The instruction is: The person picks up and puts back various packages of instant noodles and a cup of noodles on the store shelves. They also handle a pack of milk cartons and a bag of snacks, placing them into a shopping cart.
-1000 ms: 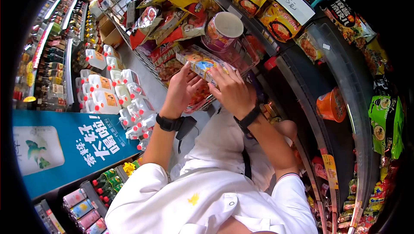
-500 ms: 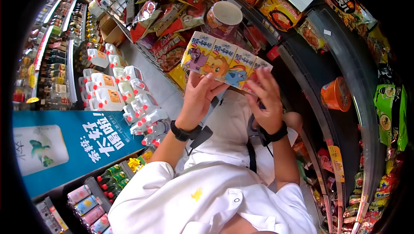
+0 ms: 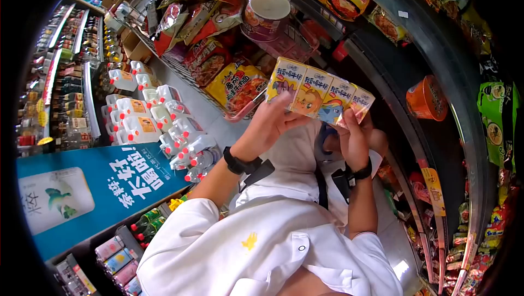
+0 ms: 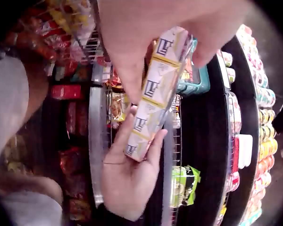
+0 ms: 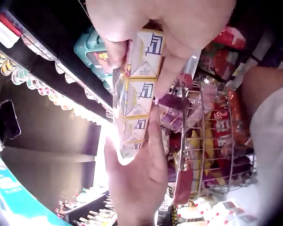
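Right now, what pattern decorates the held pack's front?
The pack bears cartoon ponies on yellow, clearest in head view.

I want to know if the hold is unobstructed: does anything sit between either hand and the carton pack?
Nothing visible does. The left hand grips the carton pack near one end, the right hand near the other. The noodle cup stands beyond the pack, away from both hands.

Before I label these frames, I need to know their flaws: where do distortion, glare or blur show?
Head view: fisheye distortion curves the shelf rail, with black corners; left wrist: soft detail, dark upper corners and deep shadow inside the shelves; right wrist: glare burns out the lower left edge of the carton pack, beside the left hand.
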